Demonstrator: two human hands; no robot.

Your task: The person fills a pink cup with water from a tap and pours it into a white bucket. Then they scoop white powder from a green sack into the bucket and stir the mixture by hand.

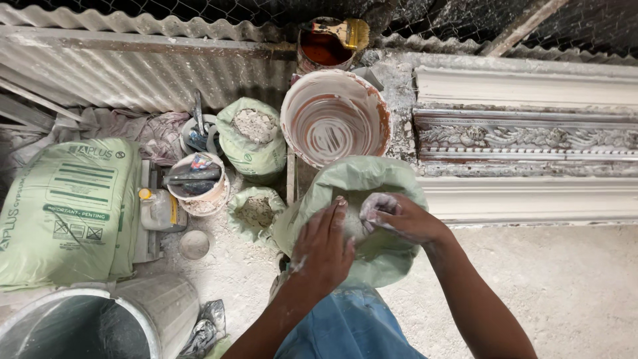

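Powder sack (372, 266) — a pale green bag with its mouth rolled open — sits near the person, just beyond the blue-clad knee (349, 329), in the middle of the scene. The left hand (323, 249) lies flat on the near rim of the sack, fingers together and pointing into the mouth. The right hand (399, 216) is inside the opening, fingers curled around a clump of white powder (373, 206); both hands are dusted white. To do this well, the judgement is that the left hand should keep the rim pressed down and wide, so the right can lift the powder out slowly, without spilling it on the dusty floor (565, 286).

At the near left stands a grey bucket (133, 312); its inside is dark and what it holds cannot be told. Left of it lies a closed green sack (66, 206), full and flat. A little farther are a small open bag (256, 213) with lumpy grey-white powder, a small round lid (194, 244), a yellow-capped jug (158, 209), and a small tub (198, 183) with tools in it.

Farther still — a second open bag (252, 129) of powder, and a large white bucket (335, 119), empty but streaked with reddish-brown smears. At the far edge a tin (324, 48) holds red-brown liquid, with a brush (345, 30) across its rim. Ornate moulding (525, 136) lies at the far right.
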